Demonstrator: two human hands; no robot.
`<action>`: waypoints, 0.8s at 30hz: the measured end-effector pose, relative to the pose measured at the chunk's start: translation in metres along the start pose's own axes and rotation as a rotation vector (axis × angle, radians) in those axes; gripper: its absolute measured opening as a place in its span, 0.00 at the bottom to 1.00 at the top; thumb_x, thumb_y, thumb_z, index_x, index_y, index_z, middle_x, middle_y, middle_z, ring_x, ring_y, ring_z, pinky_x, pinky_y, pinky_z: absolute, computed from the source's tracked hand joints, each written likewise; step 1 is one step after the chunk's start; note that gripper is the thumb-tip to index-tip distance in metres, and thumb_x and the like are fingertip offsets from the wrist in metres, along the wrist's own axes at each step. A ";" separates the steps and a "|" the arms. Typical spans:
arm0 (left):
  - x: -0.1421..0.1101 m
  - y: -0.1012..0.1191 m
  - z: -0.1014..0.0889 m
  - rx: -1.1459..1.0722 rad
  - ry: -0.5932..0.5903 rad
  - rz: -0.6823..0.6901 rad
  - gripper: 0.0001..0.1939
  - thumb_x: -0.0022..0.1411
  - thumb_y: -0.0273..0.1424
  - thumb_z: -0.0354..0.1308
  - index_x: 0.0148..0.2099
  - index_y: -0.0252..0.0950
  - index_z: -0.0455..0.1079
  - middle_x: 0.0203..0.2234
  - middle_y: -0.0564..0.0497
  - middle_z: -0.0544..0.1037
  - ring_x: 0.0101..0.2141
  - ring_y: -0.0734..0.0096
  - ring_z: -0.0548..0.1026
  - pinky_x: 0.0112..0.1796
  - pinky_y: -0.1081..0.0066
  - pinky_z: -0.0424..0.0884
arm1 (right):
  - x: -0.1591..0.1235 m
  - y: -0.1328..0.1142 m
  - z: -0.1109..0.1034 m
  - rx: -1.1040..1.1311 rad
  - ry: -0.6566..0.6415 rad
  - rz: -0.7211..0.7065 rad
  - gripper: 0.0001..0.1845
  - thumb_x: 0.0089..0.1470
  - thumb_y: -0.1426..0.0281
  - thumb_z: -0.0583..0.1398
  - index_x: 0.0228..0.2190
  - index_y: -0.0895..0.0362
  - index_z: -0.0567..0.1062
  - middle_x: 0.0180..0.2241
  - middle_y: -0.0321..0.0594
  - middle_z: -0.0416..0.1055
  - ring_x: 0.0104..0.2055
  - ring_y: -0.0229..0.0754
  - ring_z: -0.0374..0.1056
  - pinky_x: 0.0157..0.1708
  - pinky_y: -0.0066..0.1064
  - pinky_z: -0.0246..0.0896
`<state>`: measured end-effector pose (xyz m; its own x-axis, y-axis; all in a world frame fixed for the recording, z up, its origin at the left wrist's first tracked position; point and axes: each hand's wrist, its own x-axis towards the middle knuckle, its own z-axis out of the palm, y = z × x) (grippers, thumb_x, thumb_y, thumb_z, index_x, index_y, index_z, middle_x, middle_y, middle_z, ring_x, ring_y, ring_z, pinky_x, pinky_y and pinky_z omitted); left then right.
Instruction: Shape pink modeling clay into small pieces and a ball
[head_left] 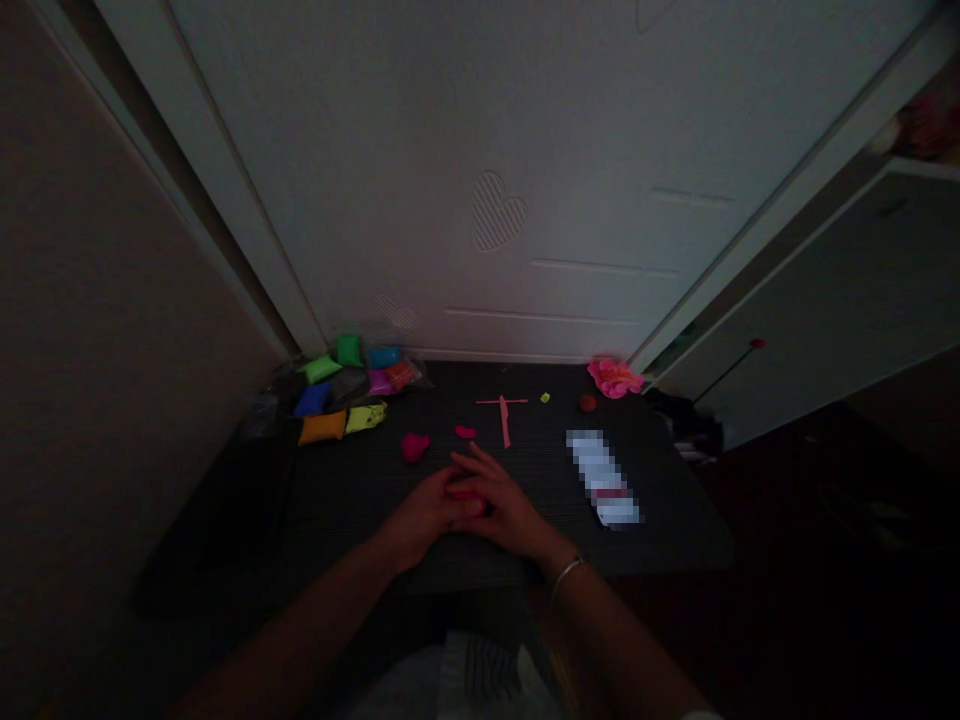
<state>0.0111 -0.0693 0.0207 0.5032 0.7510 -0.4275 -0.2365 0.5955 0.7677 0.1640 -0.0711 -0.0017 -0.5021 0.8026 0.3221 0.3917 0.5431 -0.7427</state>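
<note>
Over the dark table my left hand (424,512) and my right hand (504,505) meet, with a piece of red-pink modelling clay (466,497) between them. The fingers of both hands are closed around the piece, so most of its shape is hidden. Just beyond the fingertips lies a small flat pink piece of clay (465,432). A larger pink clay lump (414,447) rests to its left. Right of these are pink plastic clay tools (505,422), one lying crosswise over the other.
Colourful clay packets (322,427) are piled at the back left. On the right lies a phone (603,478) with a blurred screen. Behind it are a reddish-brown clay ball (587,403), a yellow bit (545,398) and a pink petalled piece (615,378). A white panel (480,130) rises behind the table.
</note>
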 end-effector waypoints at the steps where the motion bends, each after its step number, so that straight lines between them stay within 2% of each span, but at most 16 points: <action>1: 0.000 0.001 0.000 -0.006 -0.011 -0.002 0.28 0.44 0.26 0.64 0.50 0.34 0.63 0.41 0.42 0.74 0.40 0.61 0.74 0.41 0.64 0.67 | 0.001 0.000 0.000 -0.005 -0.001 -0.004 0.23 0.44 0.63 0.63 0.44 0.52 0.70 0.56 0.42 0.57 0.62 0.47 0.42 0.56 0.45 0.46; 5: 0.003 0.006 -0.002 0.009 -0.038 0.015 0.28 0.45 0.27 0.64 0.50 0.34 0.63 0.41 0.42 0.75 0.40 0.61 0.74 0.41 0.63 0.67 | 0.006 0.003 -0.003 -0.014 -0.008 -0.005 0.27 0.43 0.62 0.63 0.46 0.53 0.68 0.57 0.43 0.56 0.61 0.47 0.42 0.56 0.45 0.45; 8: 0.006 0.012 -0.002 0.016 -0.066 0.017 0.27 0.45 0.27 0.64 0.49 0.34 0.64 0.41 0.43 0.74 0.40 0.62 0.73 0.41 0.64 0.67 | 0.012 0.006 -0.006 -0.024 -0.004 -0.025 0.23 0.44 0.63 0.63 0.44 0.52 0.70 0.56 0.42 0.58 0.61 0.46 0.43 0.57 0.45 0.45; 12: 0.008 0.019 -0.004 0.038 -0.052 0.010 0.26 0.46 0.28 0.64 0.49 0.35 0.64 0.39 0.44 0.75 0.37 0.65 0.74 0.39 0.66 0.68 | 0.017 0.007 -0.008 -0.010 0.037 -0.029 0.25 0.43 0.64 0.63 0.46 0.52 0.68 0.56 0.43 0.57 0.61 0.46 0.43 0.57 0.45 0.44; 15: 0.010 0.019 -0.007 0.038 -0.070 0.025 0.26 0.47 0.28 0.63 0.50 0.36 0.63 0.40 0.45 0.74 0.38 0.66 0.73 0.39 0.66 0.67 | 0.018 0.009 -0.006 0.008 0.050 -0.027 0.22 0.44 0.64 0.63 0.44 0.52 0.70 0.55 0.42 0.59 0.61 0.45 0.44 0.57 0.44 0.44; 19: 0.014 0.018 -0.012 0.039 -0.039 0.016 0.26 0.47 0.29 0.63 0.49 0.36 0.63 0.37 0.47 0.74 0.34 0.70 0.74 0.38 0.67 0.67 | 0.018 0.013 -0.005 0.043 0.077 0.011 0.28 0.44 0.64 0.63 0.49 0.51 0.66 0.57 0.43 0.54 0.61 0.45 0.43 0.57 0.45 0.44; 22: 0.017 0.019 -0.015 0.041 -0.046 0.009 0.26 0.46 0.29 0.64 0.49 0.36 0.63 0.38 0.46 0.74 0.33 0.70 0.74 0.38 0.66 0.67 | 0.017 0.016 -0.006 0.045 0.086 0.015 0.24 0.45 0.65 0.62 0.46 0.50 0.68 0.57 0.41 0.55 0.61 0.46 0.43 0.57 0.46 0.44; 24: 0.019 0.020 -0.017 0.046 -0.027 0.001 0.24 0.46 0.30 0.64 0.47 0.35 0.65 0.37 0.47 0.74 0.33 0.70 0.74 0.38 0.66 0.68 | 0.017 0.018 -0.007 0.041 0.094 0.015 0.26 0.44 0.64 0.63 0.47 0.49 0.67 0.57 0.41 0.55 0.61 0.46 0.43 0.57 0.46 0.44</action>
<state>0.0016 -0.0377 0.0199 0.5253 0.7435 -0.4139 -0.1986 0.5801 0.7899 0.1674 -0.0457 -0.0055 -0.4208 0.8313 0.3631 0.3655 0.5217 -0.7709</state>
